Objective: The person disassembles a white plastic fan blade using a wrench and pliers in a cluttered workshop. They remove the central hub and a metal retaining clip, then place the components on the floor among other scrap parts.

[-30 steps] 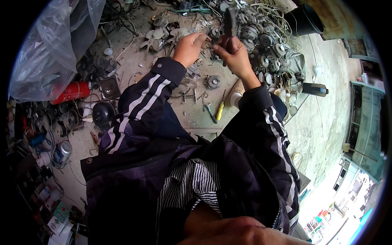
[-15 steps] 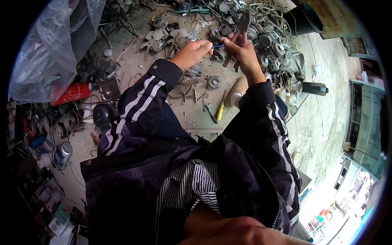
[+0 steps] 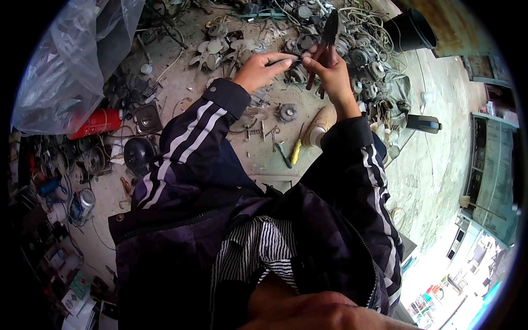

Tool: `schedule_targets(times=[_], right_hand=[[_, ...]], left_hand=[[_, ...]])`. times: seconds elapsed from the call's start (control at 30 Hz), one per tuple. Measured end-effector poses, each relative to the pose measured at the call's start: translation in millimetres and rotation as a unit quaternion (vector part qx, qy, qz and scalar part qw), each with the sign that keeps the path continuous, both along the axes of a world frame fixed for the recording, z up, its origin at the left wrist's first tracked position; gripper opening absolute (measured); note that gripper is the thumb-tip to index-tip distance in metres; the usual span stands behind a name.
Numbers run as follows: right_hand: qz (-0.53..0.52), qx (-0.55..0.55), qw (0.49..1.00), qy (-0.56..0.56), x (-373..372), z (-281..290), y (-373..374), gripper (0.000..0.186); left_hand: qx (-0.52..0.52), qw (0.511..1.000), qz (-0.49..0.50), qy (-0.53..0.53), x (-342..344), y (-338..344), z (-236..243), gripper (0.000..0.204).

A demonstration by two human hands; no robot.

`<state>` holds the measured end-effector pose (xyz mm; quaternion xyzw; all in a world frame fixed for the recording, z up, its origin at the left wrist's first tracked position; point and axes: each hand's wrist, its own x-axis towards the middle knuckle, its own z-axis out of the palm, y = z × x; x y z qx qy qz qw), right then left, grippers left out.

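My left hand (image 3: 262, 71) is closed, its thumb and stretched forefinger pinching a thin blue wire (image 3: 297, 60). My right hand (image 3: 334, 78) meets it at the wire's other end, thumb against finger. That same hand also grips a pair of pliers (image 3: 331, 31), dark jaws pointing away from me and dull red handles sticking out below the fingers. The fingertips nearly touch, so most of the wire is hidden. Below the hands, a small round motor part (image 3: 287, 113) lies on the floor, near a yellow-handled screwdriver (image 3: 296, 151) and another dark-handled tool (image 3: 284, 155).
Heaped motors and cables (image 3: 363, 55) spread beyond my right hand, beside a black bucket (image 3: 410, 30). Grey fan blades (image 3: 209, 53) lie past my left hand. At the left are a clear plastic bag (image 3: 66, 66), a red cylinder (image 3: 96, 124) and a metal tray (image 3: 147, 118).
My left hand has shifted right, up to the right fingertips, and its forefinger has straightened. Less of the blue wire shows. The pliers have turned slightly in my right hand.
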<state>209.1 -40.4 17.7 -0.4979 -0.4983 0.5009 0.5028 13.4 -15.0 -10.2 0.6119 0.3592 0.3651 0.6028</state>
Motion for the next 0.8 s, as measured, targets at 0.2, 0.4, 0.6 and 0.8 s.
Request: schedule_targets(times=[0.2,0.4,0.6,0.8], right_hand=[[-0.038,-0.032,0.999,-0.02,-7.1,5.5,-1.4,0.021],[0.051,-0.193,0.963,0.179,1.7,10.0,-5.9,0.032],[0.169,-0.203,0.961,0.082,0.8,8.9,-13.9,0.033],[0.169,-0.201,0.963,0.057,-2.1,-5.1,-16.9,0.026]], left_hand=[[-0.092,0.996,-0.003,-0.007,-1.7,0.0,6.1,0.028],[-0.129,0.988,-0.004,-0.086,-7.5,12.2,-4.0,0.032],[-0.142,0.985,0.068,-0.066,-10.6,17.6,2.4,0.028],[-0.13,0.978,0.134,-0.091,-4.2,12.6,12.1,0.025]])
